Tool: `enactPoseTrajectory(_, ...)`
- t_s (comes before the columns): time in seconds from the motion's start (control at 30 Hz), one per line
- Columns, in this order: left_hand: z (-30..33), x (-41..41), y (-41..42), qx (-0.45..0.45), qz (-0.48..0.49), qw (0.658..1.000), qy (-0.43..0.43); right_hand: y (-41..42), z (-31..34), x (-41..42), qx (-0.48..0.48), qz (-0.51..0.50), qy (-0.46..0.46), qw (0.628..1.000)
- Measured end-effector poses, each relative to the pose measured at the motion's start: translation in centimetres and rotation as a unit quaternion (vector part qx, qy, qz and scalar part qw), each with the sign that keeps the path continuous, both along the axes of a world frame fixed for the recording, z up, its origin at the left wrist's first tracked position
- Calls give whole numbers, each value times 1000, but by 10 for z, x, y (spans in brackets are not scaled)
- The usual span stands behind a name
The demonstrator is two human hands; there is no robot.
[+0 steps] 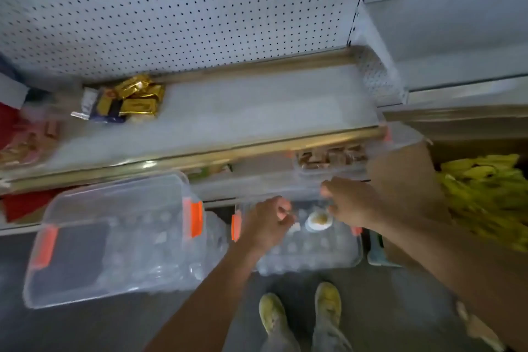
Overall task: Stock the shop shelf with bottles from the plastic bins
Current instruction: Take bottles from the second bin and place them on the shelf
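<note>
Fingers of both hands, left [267, 223] and right [350, 203], curl over the right bin [308, 254]; contact blurred, cannot tell. Shelf [243, 111] bottleless: stocking barely begun.

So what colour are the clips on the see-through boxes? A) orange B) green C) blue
A, the clips on the clear plastic bins on the floor show bright orange.

Two bins [114, 237] [308, 248] sit side by side on the floor [400, 308] before the shelf [243, 111]. Packets [131, 100] lie on the shelf's left part.
</note>
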State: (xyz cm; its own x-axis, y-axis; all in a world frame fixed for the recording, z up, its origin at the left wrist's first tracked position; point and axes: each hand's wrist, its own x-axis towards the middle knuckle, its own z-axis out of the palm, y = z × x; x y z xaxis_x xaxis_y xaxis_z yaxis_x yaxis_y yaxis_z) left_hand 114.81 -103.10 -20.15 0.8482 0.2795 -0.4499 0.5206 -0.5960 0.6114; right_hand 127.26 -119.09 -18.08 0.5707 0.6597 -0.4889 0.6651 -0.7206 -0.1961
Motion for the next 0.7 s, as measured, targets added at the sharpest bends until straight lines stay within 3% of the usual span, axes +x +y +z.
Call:
enactPoseTrajectory(0.1,-49,-7,-10,-22,12,999,37,-6,-56,-2,-30,-15,50,998)
enactPoseTrajectory(0.4,-195,3,-38,-76,23,991,110,-20,-201,1,-60,-54,59,995)
enactPoseTrajectory(0.7,-301,33,-58,-145,28,980,133,-22,-289,-2,17,-119,83,989)
